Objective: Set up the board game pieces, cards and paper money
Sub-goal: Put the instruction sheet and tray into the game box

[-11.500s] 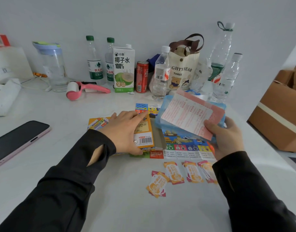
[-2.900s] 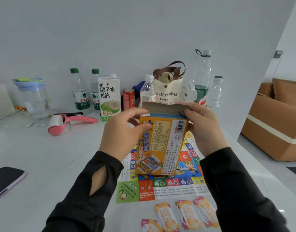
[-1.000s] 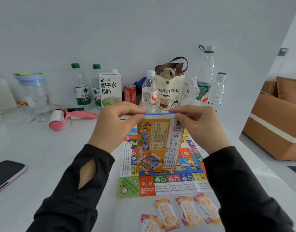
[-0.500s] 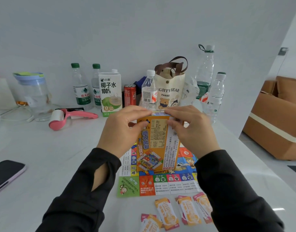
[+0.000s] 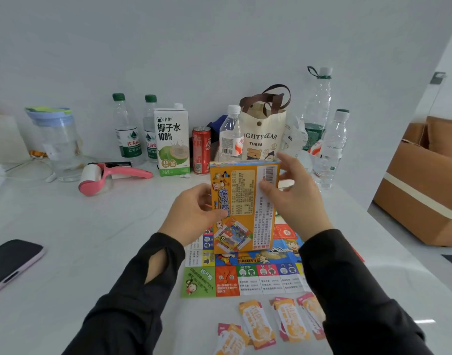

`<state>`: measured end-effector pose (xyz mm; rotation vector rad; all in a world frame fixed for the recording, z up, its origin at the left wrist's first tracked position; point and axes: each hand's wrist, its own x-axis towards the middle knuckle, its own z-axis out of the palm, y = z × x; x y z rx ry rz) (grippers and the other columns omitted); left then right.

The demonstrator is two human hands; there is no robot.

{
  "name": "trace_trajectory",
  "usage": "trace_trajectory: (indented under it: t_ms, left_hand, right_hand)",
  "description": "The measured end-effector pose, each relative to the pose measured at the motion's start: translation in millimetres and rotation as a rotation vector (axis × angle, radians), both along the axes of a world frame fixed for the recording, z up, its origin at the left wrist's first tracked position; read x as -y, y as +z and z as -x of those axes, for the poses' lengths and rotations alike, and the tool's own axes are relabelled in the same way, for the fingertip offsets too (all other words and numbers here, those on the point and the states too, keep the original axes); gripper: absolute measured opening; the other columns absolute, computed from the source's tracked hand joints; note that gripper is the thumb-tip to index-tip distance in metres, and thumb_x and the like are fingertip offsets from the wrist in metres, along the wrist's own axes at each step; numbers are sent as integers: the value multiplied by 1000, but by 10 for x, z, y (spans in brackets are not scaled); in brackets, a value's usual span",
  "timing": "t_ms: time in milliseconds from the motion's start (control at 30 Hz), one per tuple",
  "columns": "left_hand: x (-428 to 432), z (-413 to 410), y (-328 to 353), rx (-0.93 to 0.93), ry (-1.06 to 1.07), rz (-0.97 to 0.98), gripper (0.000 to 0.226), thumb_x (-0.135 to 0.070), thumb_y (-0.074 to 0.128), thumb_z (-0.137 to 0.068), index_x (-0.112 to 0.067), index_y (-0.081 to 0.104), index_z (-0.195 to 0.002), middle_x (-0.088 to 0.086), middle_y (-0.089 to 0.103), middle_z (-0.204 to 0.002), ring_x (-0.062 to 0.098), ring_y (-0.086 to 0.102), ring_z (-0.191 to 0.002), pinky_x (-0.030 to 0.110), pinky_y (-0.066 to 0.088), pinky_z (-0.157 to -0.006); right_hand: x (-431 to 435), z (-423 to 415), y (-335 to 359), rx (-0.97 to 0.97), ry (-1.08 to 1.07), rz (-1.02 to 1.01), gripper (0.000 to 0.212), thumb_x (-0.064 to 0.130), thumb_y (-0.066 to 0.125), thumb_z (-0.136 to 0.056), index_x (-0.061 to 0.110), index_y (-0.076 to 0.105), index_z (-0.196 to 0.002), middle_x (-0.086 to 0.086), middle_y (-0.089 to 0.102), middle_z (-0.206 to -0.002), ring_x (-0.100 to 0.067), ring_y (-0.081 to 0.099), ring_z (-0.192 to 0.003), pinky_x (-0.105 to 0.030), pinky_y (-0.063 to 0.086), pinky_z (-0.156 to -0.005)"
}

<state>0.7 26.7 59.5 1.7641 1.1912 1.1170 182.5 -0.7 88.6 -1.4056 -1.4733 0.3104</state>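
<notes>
Counts on the surface (image 5: 91, 239): one orange game box (image 5: 242, 208), one printed game board (image 5: 258, 275), four small piles of orange cards (image 5: 256, 321), five clear plastic bottles (image 5: 126, 131), one coconut-water carton (image 5: 171, 139), one red can (image 5: 201, 149), one tote bag (image 5: 264, 134), one lidded jug (image 5: 56, 139), one pink lint roller (image 5: 112, 175) and one phone (image 5: 10, 262).

The game box stands upright between both hands, its printed back toward the camera and its top flap closed. Its lower edge is over the middle of the game board; whether it rests there or hangs just above cannot be told. The left hand (image 5: 191, 216) grips the box's left side, thumb curled onto the front. The right hand (image 5: 296, 201) is at the upper right corner, thumb on the front near the barcode, fingers fairly straight and reaching up past the right edge. Whether it pinches the box or only touches it cannot be told.

The board lies flat beneath the forearms, and the card piles sit in a row just beyond its near edge, the leftmost nearest the camera. The surface's right edge runs diagonally close past the board's right side. A brown cardboard box (image 5: 424, 190) sits beyond that edge. Bare surface stretches left of the board, between the left sleeve and the phone. The bottles, carton, can and bag line the back wall, well behind the game box.
</notes>
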Motion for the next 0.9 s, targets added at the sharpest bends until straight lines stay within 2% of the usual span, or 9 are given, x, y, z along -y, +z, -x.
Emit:
trace_trajectory:
  t_ms: [133, 233, 300, 400, 467, 567, 667, 800, 900]
  left_hand:
    - [-56, 28, 15, 86, 47, -76, 28, -8, 70, -79, -32, 59, -89, -11, 67, -93, 9, 64, -88, 23, 49, -79]
    - [-83, 50, 1, 83, 113, -163, 11, -21, 57, -89, -30, 60, -96, -12, 65, -99, 3, 59, -92, 19, 45, -80]
    - [-78, 62, 8, 122, 175, -158, 25, -38, 41, -94, -23, 60, -101, -5, 64, -99, 8, 59, -86, 25, 48, -77]
    - [-63, 106, 100, 347, 143, 152, 70, -61, 20, -88, -10, 65, -103, 8, 63, -85, 15, 59, -60, 27, 50, -50]
    - [-52, 167, 177, 552, 56, 406, 74, -67, 23, -87, -9, 66, -101, 13, 66, -89, 20, 64, -61, 24, 50, -44]
    - [-38, 237, 241, 753, 4, 569, 48, -50, 50, -88, -7, 60, -107, 16, 65, -100, 28, 68, -76, 28, 56, -51]
    - [4, 222, 273, 668, 31, 542, 15, -15, 62, -86, -9, 59, -99, 14, 66, -92, 21, 69, -66, 29, 58, -54]
    - [-20, 246, 228, 646, 135, 491, 28, 0, 62, -83, -10, 55, -107, 11, 66, -85, 19, 66, -67, 28, 58, -54]
    - [-130, 367, 122, 609, 312, 372, 28, 5, 57, -84, -11, 57, -107, 10, 66, -88, 20, 63, -72, 32, 55, -63]
  right_hand:
    - [9, -71, 80, -72, 74, -41, 21, 12, 69, -81, 26, 63, -94, 8, 66, -90, -4, 40, -53, -14, 37, -53]
    - [44, -57, 133, -134, 160, -63, 24, 2, 67, -80, 23, 57, -85, 7, 66, -90, -10, 44, -49, -14, 41, -47]
    - [49, -37, 137, -145, 208, -52, 23, -1, 64, -82, 17, 52, -87, 2, 65, -95, -12, 51, -50, -18, 45, -48]
    - [51, -47, 114, -60, 203, -82, 25, -2, 63, -82, 18, 51, -89, 1, 64, -92, -15, 55, -53, -24, 49, -54]
    - [61, -46, 95, 100, 138, -99, 26, 0, 64, -81, 23, 53, -90, 6, 63, -84, -17, 54, -59, -22, 47, -59]
    - [69, 4, 48, 223, 82, -57, 25, 0, 59, -83, 22, 55, -94, -7, 60, -71, -21, 53, -64, -34, 47, -62]
    - [72, 98, -15, 291, 101, -37, 26, 0, 52, -86, 25, 50, -92, -3, 64, -77, -20, 58, -68, -41, 52, -64]
    - [50, 149, -56, 334, 131, 33, 41, 1, 51, -88, 33, 50, -114, 6, 60, -97, -8, 58, -84, -29, 51, -74]
    - [31, 143, -101, 389, 116, 98, 54, 4, 51, -88, 32, 39, -132, 5, 57, -101, -10, 55, -85, -31, 51, -72]
